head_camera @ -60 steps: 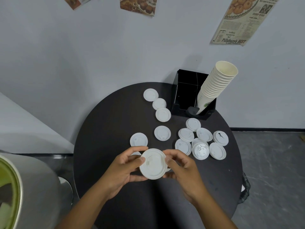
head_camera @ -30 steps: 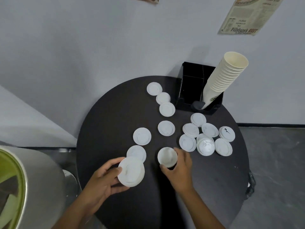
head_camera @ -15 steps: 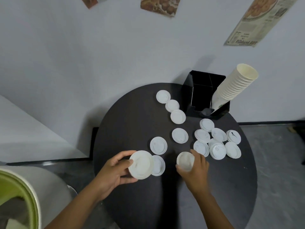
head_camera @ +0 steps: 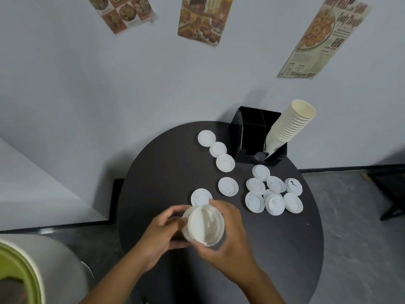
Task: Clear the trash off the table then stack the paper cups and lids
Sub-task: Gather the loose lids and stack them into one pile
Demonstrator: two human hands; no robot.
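Above the near half of the round black table [head_camera: 153, 172], I hold a small stack of white lids [head_camera: 205, 226] between both hands: my left hand [head_camera: 160, 235] curls around its left edge from below, and my right hand [head_camera: 228, 235] wraps its right side, fingers over the top rim, both closed on the stack. The stack is blurred, so I cannot count the lids in it. Just beyond my fingers one lid [head_camera: 201, 197] lies flat, with another [head_camera: 228, 186] a little farther toward the middle. Three more [head_camera: 218, 149] run in a touching line toward the far edge, ending beside the black holder [head_camera: 243, 137] that stands at the far right edge against the wall. A stack of paper cups [head_camera: 289, 128] leans out of the holder's right compartment, tilted right. Toward the right edge a cluster of lids [head_camera: 274, 191] lies overlapping, one marked with a dark smear. A green-lined bin [head_camera: 19, 270] stands off the table's near left edge.
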